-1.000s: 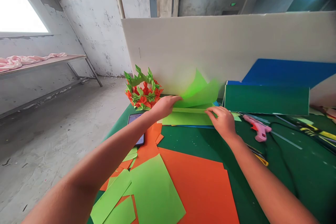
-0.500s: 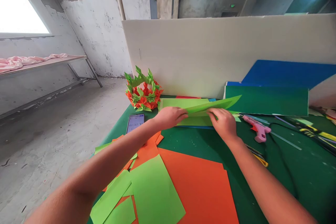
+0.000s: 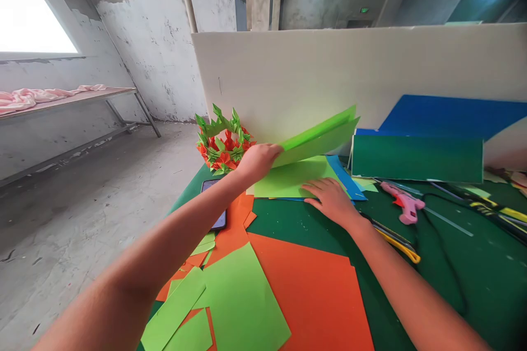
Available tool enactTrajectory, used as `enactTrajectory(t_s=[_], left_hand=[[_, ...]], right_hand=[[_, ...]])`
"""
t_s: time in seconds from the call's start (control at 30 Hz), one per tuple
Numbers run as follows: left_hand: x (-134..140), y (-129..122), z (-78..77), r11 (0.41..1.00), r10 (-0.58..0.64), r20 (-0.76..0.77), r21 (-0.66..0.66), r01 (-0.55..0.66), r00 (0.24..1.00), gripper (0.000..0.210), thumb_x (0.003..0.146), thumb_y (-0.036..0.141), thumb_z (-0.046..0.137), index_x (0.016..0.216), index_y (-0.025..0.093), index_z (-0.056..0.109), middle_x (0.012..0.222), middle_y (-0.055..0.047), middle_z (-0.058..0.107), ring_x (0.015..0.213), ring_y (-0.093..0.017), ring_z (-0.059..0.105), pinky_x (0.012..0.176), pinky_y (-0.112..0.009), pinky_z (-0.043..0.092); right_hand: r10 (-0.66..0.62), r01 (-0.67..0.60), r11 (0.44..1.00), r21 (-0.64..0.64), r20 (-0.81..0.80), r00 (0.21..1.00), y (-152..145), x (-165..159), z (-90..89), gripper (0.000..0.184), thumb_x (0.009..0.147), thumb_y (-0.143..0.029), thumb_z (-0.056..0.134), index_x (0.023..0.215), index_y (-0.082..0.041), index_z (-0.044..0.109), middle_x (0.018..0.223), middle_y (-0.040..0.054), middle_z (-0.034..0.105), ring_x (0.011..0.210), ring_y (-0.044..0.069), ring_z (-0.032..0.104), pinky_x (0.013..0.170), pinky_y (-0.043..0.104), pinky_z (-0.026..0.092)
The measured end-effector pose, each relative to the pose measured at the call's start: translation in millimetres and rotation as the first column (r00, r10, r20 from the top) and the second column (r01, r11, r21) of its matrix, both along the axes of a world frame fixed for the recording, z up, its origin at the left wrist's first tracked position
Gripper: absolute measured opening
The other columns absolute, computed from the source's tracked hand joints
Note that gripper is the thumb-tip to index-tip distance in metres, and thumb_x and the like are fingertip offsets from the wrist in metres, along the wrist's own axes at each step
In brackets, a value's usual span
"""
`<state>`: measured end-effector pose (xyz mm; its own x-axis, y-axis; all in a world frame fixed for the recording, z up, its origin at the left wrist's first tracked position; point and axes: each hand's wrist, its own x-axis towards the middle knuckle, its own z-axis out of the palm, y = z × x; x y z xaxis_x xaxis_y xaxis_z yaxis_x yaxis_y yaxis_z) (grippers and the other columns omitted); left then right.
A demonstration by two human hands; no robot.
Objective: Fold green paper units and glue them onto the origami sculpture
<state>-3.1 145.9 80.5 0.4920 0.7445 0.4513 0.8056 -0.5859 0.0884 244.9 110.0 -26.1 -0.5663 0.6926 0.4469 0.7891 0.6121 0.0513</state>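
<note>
Raised above the table, the green paper sheets [image 3: 323, 136] are pinched at their left end by my left hand [image 3: 260, 162], which is closed. They tilt up to the right and fan apart at the far end. Beneath them lies a stack of green paper [image 3: 284, 182], with blue sheets [image 3: 345, 176] showing at its right edge. My right hand [image 3: 328, 197] rests on the front right part of this stack, fingers spread and holding nothing. Just behind my left hand stands an orange and green folded-paper ring [image 3: 225, 145] with pointed pieces along its top.
In front lie a large orange sheet [image 3: 317, 290] and a green sheet [image 3: 247, 296]. My left forearm partly covers a phone [image 3: 219, 221]. To the right are a yellow utility knife [image 3: 397, 244], a pink glue gun [image 3: 405, 203] with its cord, and a green board [image 3: 418, 159].
The green sheets have swung up and away from the stack in my left hand, which moved slightly left and up. My right hand let go of them and came down onto the stack.
</note>
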Motion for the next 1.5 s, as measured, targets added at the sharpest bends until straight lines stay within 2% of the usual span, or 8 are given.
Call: enactTrajectory(t_s=[0.2,0.4,0.67,1.07,1.23,1.33,1.4,1.5], left_hand=[[2,-1,20.4,0.993,0.029,0.075,0.111,-0.038,0.997,0.028,0.093,0.021,0.040,0.103,0.019,0.065,0.095,-0.007,0.071,0.084,-0.020,0.066,0.071,-0.027,0.046],[2,-1,12.1,0.994,0.008,0.000,0.110,-0.008,1.000,0.027,0.093,0.018,0.040,0.103,0.019,0.065,0.094,-0.008,0.072,0.084,-0.021,0.067,0.069,-0.028,0.046],[0,-2,10.3,0.995,-0.009,0.022,0.102,0.006,1.000,0.026,0.092,0.019,0.041,0.099,0.019,0.066,0.092,-0.007,0.072,0.082,-0.020,0.067,0.069,-0.027,0.046],[-2,1,24.1,0.984,-0.019,0.130,0.178,-0.004,0.991,0.025,0.091,0.019,0.044,0.102,0.019,0.067,0.092,-0.006,0.073,0.081,-0.019,0.067,0.067,-0.026,0.046],[-3,-16,39.8,0.956,-0.032,0.176,0.293,-0.021,0.984,0.025,0.093,0.023,0.043,0.101,0.020,0.067,0.089,-0.005,0.072,0.077,-0.017,0.066,0.061,-0.024,0.043],[-4,-37,37.0,0.963,-0.045,0.061,0.267,0.027,0.997,0.026,0.093,0.018,0.040,0.100,0.020,0.065,0.087,-0.005,0.070,0.074,-0.015,0.064,0.060,-0.024,0.042],[-3,-53,27.3,0.979,-0.036,-0.081,0.197,0.052,0.996,0.025,0.090,0.014,0.041,0.096,0.019,0.064,0.084,-0.005,0.069,0.071,-0.016,0.063,0.058,-0.024,0.041],[4,-77,6.6,0.996,-0.040,-0.313,0.069,0.065,0.949,0.020,0.084,0.009,0.045,0.091,0.016,0.062,0.082,-0.006,0.067,0.068,-0.018,0.062,0.053,-0.025,0.039]], right_hand=[[-0.035,0.033,0.997,-0.068,-0.026,0.999,2,-3,-5.7,0.028,0.092,-0.018,0.045,0.095,-0.019,0.072,0.097,0.0090,0.074,0.089,0.027,0.066,0.077,0.041,0.047],[-0.105,0.088,0.991,-0.104,-0.169,0.980,4,-3,10.9,0.025,0.091,-0.025,0.048,0.084,-0.018,0.071,0.086,0.0086,0.073,0.083,0.026,0.065,0.075,0.039,0.046],[-0.205,0.137,0.970,-0.202,-0.369,0.907,16,10,19.6,0.032,0.087,-0.044,0.054,0.071,-0.021,0.071,0.075,0.0039,0.073,0.058,0.018,0.062,0.048,0.027,0.039],[-0.195,0.180,0.981,-0.080,-0.517,0.834,32,11,30.6,0.031,0.089,-0.035,0.047,0.091,-0.019,0.073,0.096,0.0114,0.072,0.090,0.029,0.065,0.078,0.042,0.048],[-0.092,0.008,0.983,-0.184,-0.448,0.889,12,-2,19.1,0.019,0.081,-0.035,0.061,0.091,-0.025,0.074,0.096,0.0066,0.073,0.095,0.029,0.065,0.084,0.043,0.050],[-0.099,-0.016,0.971,-0.237,-0.467,0.879,-5,-9,16.0,0.029,0.079,-0.042,0.065,0.103,-0.025,0.071,0.104,0.0082,0.072,0.101,0.031,0.063,0.086,0.046,0.051],[-0.159,-0.027,0.951,-0.309,-0.561,0.812,-19,-14,18.6,0.040,0.084,-0.049,0.059,0.113,-0.023,0.066,0.105,0.0098,0.071,0.095,0.028,0.066,0.080,0.043,0.054],[-0.367,-0.323,0.778,-0.539,-0.807,0.462,-41,-21,26.6,0.055,0.082,-0.058,0.057,0.124,-0.023,0.055,0.108,0.0089,0.070,0.091,0.024,0.068,0.076,0.038,0.057]])
